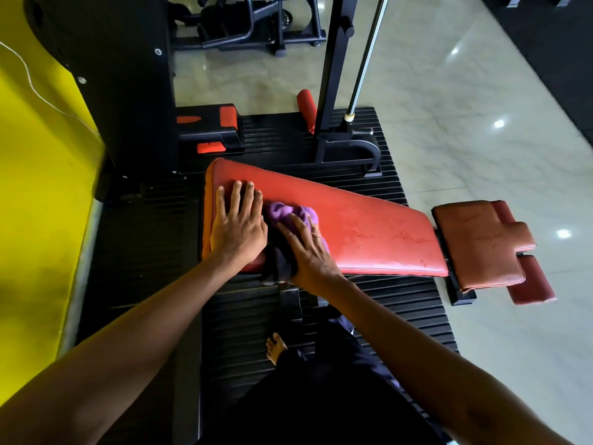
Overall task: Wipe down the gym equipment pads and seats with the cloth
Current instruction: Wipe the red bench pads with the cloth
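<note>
Wiping the pad (369,229) is judged the step in hand: the cloth (286,212) is pressed on its left end under the right hand (309,252), fingers straight, the left hand (237,228) laid flat beside. A rightward sweep toward the seat (481,242) is needed next.

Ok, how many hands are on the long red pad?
2: left hand flat on the long red pad, right hand beside it pressing the purple cloth onto it.

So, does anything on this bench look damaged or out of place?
Yes. The long red pad shows pale scuffs and cracks toward its right end, and the smaller seat pad looks faded and worn. Nothing looks spilled.
</note>
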